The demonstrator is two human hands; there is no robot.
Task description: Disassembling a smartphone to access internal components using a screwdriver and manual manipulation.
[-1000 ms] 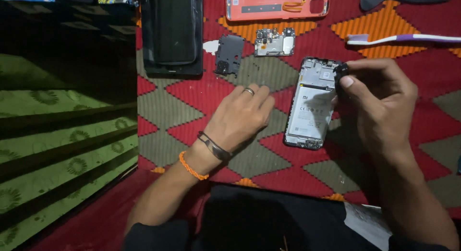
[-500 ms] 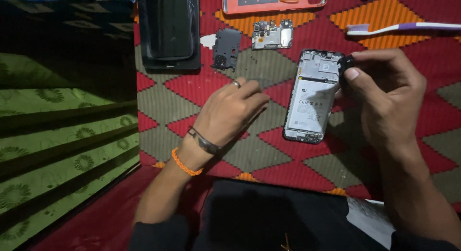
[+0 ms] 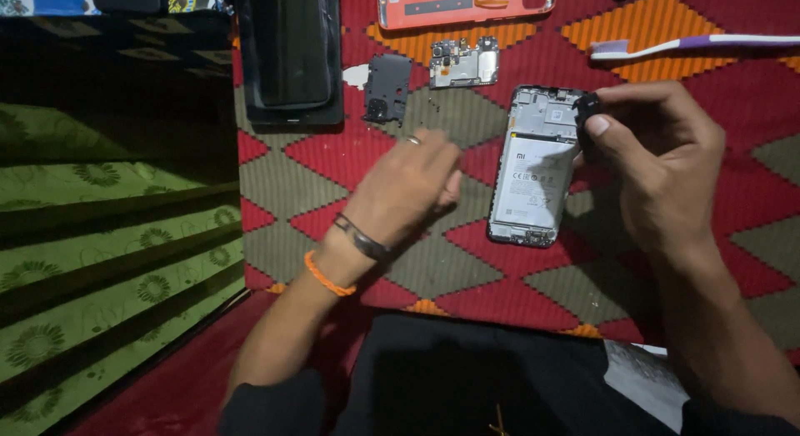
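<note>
The right hand (image 3: 658,165) pinches a small black part (image 3: 587,111) over the opened phone (image 3: 533,165); the left hand (image 3: 408,190) hovers beside it, fingers loosely curled and empty.

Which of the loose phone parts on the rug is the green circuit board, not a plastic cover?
The small motherboard, just below the orange back cover. It shows metal shields and chips; the part left of it, the black cover, is plain plastic.

Your left hand (image 3: 404,190) has bare patterned cloth (image 3: 333,165) beneath and to its left. Ahead, the black plastic cover (image 3: 386,87), circuit board (image 3: 464,63) and dark phone screen (image 3: 290,48) crowd the way. The opened phone (image 3: 533,165) lies between both hands; your right hand (image 3: 658,165) sits at its edge
</note>
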